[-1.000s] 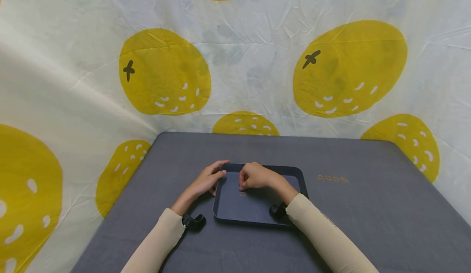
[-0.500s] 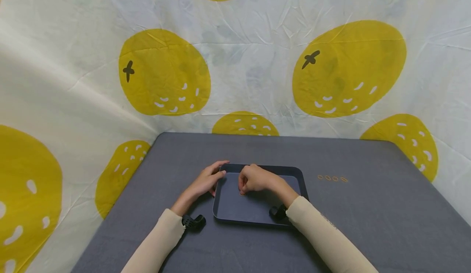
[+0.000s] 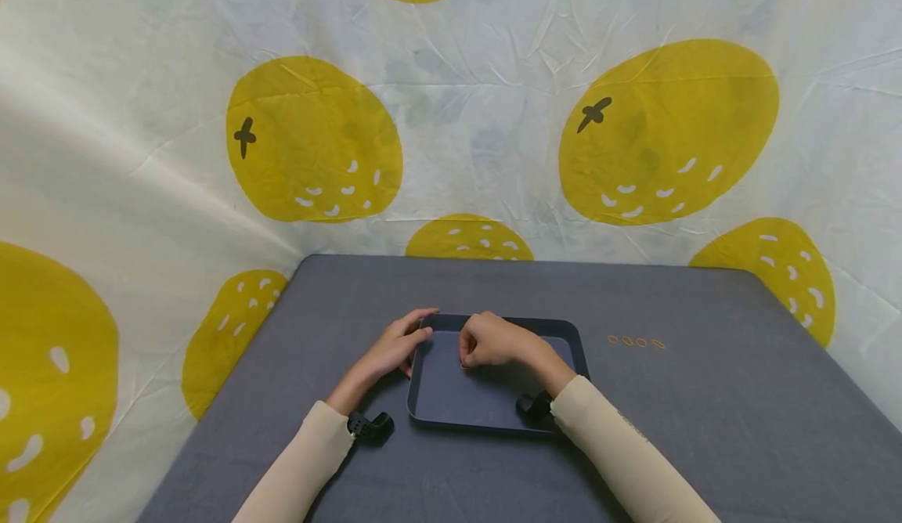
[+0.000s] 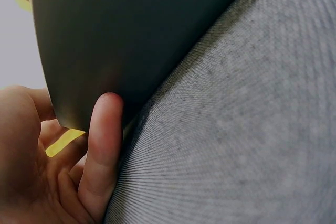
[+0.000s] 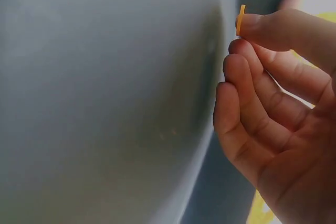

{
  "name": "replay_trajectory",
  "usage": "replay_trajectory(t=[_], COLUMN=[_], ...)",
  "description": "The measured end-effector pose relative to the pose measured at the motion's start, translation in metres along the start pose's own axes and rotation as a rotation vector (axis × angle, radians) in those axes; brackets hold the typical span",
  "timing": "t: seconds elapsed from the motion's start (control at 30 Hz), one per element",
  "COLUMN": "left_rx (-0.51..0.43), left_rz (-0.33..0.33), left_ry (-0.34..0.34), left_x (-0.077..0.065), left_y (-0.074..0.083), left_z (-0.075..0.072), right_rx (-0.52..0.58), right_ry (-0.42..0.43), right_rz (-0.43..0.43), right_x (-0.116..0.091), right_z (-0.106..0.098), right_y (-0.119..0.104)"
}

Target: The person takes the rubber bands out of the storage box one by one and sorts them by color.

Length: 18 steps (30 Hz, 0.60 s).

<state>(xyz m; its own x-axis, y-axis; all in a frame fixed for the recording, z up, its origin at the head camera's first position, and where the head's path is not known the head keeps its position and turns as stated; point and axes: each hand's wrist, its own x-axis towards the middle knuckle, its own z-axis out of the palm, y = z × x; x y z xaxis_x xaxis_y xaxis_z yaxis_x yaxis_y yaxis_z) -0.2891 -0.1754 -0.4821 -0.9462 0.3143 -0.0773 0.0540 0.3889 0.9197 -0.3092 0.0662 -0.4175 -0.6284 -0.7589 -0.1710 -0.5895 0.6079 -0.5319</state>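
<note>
My left hand (image 3: 396,348) holds the left side of a dark rectangular tray (image 3: 486,423), its thumb over the rim near the far corner. In the left wrist view, a finger (image 4: 105,140) presses the tray's outer wall. Over the left half of the tray floor, my right hand (image 3: 493,340) pinches a thin orange rubber band (image 5: 241,20) between thumb and fingertips. The right wrist view shows the band edge-on at the thumb tip, with the other fingers curled below. From the head view the fingers mostly hide it.
Several similar orange bands (image 3: 634,342) lie in a row on the grey tablecloth (image 3: 705,413), right of the tray. Behind the table hangs a white curtain (image 3: 479,116) with yellow fruit prints. A black wrist camera (image 3: 533,406) overlaps the tray's near right part.
The right fingertips dipped to the band below them, then rose slightly, and the band is now pinched in them. My left hand and the tray stay put.
</note>
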Motion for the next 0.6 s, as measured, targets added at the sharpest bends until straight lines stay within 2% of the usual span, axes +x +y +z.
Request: replay_trajectory(t=[0.3,0.6], left_rx=[0.004,-0.01], left_rz=[-0.008,0.008], left_ry=[0.002,-0.003], left_x=[0.0,-0.001], left_y=[0.001,-0.001], left_z=[0.001,0.002], right_rx=[0.043,0.066], right_ry=[0.079,0.152], right_rz=[0.013,0.029], right_x=[-0.025,-0.057], right_z=[-0.026,-0.041], right_y=[0.007,0.018])
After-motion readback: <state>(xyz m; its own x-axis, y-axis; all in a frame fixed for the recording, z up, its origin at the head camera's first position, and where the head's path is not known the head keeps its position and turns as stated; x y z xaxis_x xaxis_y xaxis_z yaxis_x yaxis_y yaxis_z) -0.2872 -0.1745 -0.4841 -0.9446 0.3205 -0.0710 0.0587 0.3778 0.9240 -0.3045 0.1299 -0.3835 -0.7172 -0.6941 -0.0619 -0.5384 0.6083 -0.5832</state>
